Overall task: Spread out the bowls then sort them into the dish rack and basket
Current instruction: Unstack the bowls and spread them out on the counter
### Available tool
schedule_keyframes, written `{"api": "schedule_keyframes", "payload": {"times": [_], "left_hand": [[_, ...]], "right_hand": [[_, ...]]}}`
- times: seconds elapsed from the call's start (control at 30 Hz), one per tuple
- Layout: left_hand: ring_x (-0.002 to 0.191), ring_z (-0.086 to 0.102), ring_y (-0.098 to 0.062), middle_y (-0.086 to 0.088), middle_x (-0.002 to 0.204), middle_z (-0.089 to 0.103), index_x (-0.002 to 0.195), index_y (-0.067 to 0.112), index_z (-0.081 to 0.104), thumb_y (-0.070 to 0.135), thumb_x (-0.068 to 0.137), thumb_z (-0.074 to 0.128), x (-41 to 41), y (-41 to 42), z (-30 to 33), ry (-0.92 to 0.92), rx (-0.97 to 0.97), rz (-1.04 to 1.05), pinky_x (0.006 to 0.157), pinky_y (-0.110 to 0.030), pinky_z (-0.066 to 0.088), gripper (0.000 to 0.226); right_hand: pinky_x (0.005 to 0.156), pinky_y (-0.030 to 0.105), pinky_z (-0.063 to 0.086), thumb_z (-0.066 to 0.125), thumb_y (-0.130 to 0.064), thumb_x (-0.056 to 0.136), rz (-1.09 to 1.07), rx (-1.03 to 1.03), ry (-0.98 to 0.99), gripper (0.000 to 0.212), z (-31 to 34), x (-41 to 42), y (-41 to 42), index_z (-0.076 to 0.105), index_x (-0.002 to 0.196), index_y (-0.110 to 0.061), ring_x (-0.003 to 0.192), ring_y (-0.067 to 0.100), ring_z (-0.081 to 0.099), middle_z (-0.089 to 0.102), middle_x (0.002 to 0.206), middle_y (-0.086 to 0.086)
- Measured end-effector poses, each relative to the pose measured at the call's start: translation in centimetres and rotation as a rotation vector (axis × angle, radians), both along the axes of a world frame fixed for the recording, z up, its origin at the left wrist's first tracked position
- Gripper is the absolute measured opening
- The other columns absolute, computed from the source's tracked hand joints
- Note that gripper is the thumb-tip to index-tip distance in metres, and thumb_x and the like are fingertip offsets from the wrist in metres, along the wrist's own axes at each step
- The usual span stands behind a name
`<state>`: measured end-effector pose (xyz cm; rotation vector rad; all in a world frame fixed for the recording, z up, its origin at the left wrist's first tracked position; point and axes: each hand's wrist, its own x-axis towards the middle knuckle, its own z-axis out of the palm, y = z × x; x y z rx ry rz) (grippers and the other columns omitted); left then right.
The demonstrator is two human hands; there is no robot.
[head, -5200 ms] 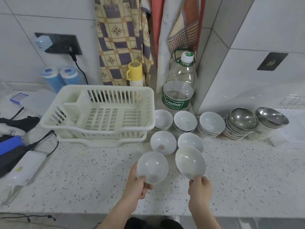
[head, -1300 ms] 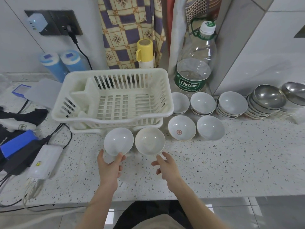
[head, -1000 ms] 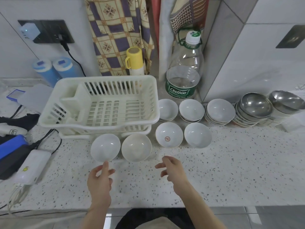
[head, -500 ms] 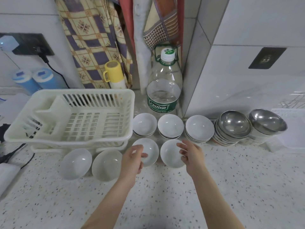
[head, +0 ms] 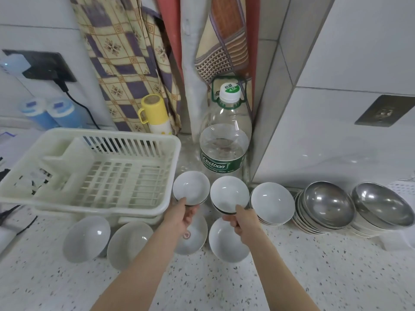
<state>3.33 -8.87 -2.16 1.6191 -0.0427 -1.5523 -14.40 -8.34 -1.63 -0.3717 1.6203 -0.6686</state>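
Observation:
My left hand pinches the near rim of a white bowl just right of the white dish rack. My right hand pinches the near rim of a second white bowl beside it. Single white bowls lie on the counter in a front row: one, another, a bowl with a red mark partly under my left wrist, and one under my right hand. A stack of white bowls and two stacks topped by steel bowls stand to the right.
A large clear water bottle stands behind the held bowls in the wall corner. A yellow-capped flask and two blue-capped containers stand behind the rack. Cables and chargers lie at the far left. A perforated white basket shows at the right edge.
Both hands left the two bowls set in front of the rack, reached over the front row, and now each grips a bowl in the back row. The view moved closer and rightward.

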Motion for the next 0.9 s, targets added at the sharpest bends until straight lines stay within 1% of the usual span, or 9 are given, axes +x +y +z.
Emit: {"api": "schedule_keyframes", "payload": {"times": [0.1,0.23,0.33,0.4,0.5,0.57,0.63,0.73,0.9], "left_hand": [[0.027,0.047,-0.006,-0.017,0.062,0.068,0.088,0.024,0.045,0.013,0.104,0.042,-0.2,-0.3,-0.2,-0.068,-0.025,-0.005,0.029,-0.011,0.018,0.019],[0.036,0.04,-0.009,-0.017,0.072,0.068,0.09,0.021,0.049,0.011,0.103,0.044,-0.4,-0.4,-0.4,-0.179,-0.028,-0.067,0.034,-0.015,0.021,0.017],[0.049,0.032,-0.013,-0.015,0.07,0.068,0.082,0.021,0.055,0.011,0.1,0.048,-0.4,-0.3,-0.8,-0.201,-0.009,-0.079,0.04,-0.015,0.024,0.022],[0.049,0.032,-0.014,-0.014,0.066,0.07,0.088,0.022,0.055,0.007,0.099,0.047,-0.5,-0.4,-1.2,-0.2,-0.023,-0.045,0.039,-0.011,0.026,0.02],[0.048,0.026,-0.013,-0.01,0.059,0.072,0.09,0.022,0.054,0.007,0.099,0.045,-0.5,-0.3,-1.4,-0.205,-0.014,-0.047,0.039,-0.012,0.028,0.02],[0.048,0.023,-0.013,-0.014,0.067,0.072,0.086,0.023,0.056,0.007,0.099,0.044,-0.5,-0.2,-1.3,-0.206,-0.02,-0.037,0.041,-0.015,0.027,0.023],[0.047,0.022,-0.013,-0.017,0.074,0.069,0.078,0.023,0.06,0.007,0.098,0.045,-0.7,0.1,-1.2,-0.214,-0.016,-0.018,0.045,-0.018,0.026,0.029],[0.041,0.023,-0.011,-0.017,0.072,0.072,0.081,0.026,0.059,0.004,0.093,0.046,-0.7,0.4,-1.0,-0.217,-0.042,0.012,0.034,-0.014,0.023,0.029],[0.04,0.024,-0.009,-0.012,0.064,0.073,0.089,0.034,0.056,0.005,0.093,0.047,-0.6,0.5,-0.7,-0.232,-0.08,0.012,0.035,-0.016,0.023,0.031]], "right_hand": [[0.03,0.012,0.02,0.039,-0.014,0.096,0.029,0.007,0.035,0.026,-0.4,0.2,-0.4,0.056,0.089,0.005,0.024,0.009,0.025,0.068,0.057,0.012],[0.03,0.013,0.022,0.04,-0.009,0.094,0.038,0.002,0.123,0.023,-0.7,0.8,-0.6,0.057,0.094,0.006,0.023,0.008,0.026,0.07,0.062,0.013],[0.032,0.014,0.023,0.036,0.0,0.087,0.008,-0.011,0.136,0.025,-0.7,1.3,-0.5,0.06,0.092,0.005,0.024,0.008,0.026,0.07,0.065,0.014],[0.032,0.014,0.022,0.034,0.004,0.082,-0.044,-0.028,0.12,0.027,-0.6,1.6,-0.5,0.06,0.092,0.004,0.026,0.008,0.025,0.069,0.065,0.015],[0.034,0.017,0.026,0.034,0.005,0.081,-0.096,-0.062,0.136,0.026,-0.5,2.3,-0.4,0.059,0.091,0.005,0.029,0.011,0.027,0.069,0.067,0.018],[0.037,0.02,0.029,0.035,0.003,0.081,-0.11,-0.093,0.15,0.031,-0.7,2.8,-0.2,0.058,0.1,0.009,0.03,0.011,0.031,0.07,0.068,0.019],[0.041,0.02,0.032,0.035,0.002,0.082,-0.13,-0.119,0.147,0.036,-0.8,3.2,0.0,0.056,0.111,0.007,0.032,0.01,0.036,0.07,0.067,0.015],[0.047,0.023,0.034,0.037,0.001,0.084,-0.148,-0.151,0.18,0.036,-0.6,3.4,0.1,0.052,0.117,0.005,0.046,0.015,0.044,0.07,0.075,0.016],[0.045,0.022,0.035,0.037,0.002,0.087,-0.179,-0.213,0.176,0.032,0.2,3.8,0.6,0.047,0.117,-0.001,0.045,0.014,0.05,0.07,0.071,0.016]]}}
